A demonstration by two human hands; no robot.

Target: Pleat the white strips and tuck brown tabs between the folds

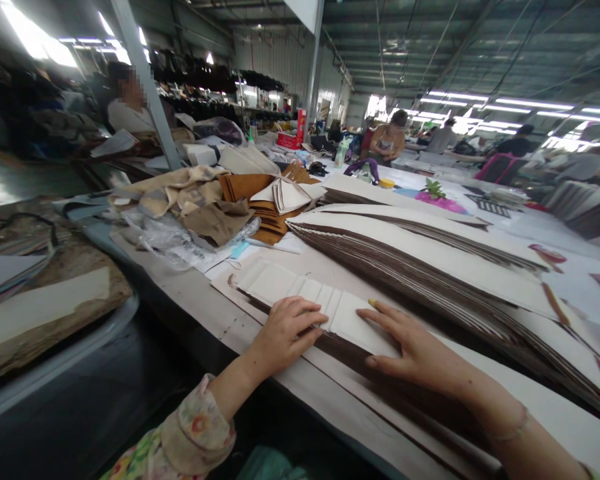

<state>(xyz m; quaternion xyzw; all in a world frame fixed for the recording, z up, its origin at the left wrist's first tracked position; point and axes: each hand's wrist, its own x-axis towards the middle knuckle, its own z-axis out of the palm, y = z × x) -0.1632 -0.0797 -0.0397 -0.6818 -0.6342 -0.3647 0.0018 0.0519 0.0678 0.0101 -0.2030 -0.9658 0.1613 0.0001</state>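
One floral sleeve (pixel 197 430) with a beige cuff is seen nearest, and from it the left hand (pixel 293 333) is extended, palm down, its fingers held close together and slightly bent. A low stack of white-topped, brown-edged pieces (pixel 270 280) is touched by that hand near the middle of its length; whether anything is pinched under the fingers cannot be told. The same stack, laid along the near side of the desk (pixel 190 293), is touched just to the right by the right hand (pixel 405 333), whose fingers are spread with the thumb held apart; nothing is gripped in it. A thin bracelet (pixel 513 430) is worn on the right wrist. Beyond, a taller stack of long white-faced panels (pixel 430 260) is set at a slant, its dark layered edge turned toward the hands. To its left, a clear plastic bag (pixel 165 243), rust-brown pieces (pixel 245 185) and mottled beige cloth (pixel 180 190) are heaped together. Farther back, a leafy plant (pixel 433 188) is placed by a bright pink wrapping (pixel 443 201), and a yellow lid (pixel 387 183), a bottle (pixel 341 153) and a red box (pixel 290 140) are scattered. Behind these, a person in a brown top (pixel 387 143) is seen, and long lit tubes (pixel 457 95) are hung under the roof.
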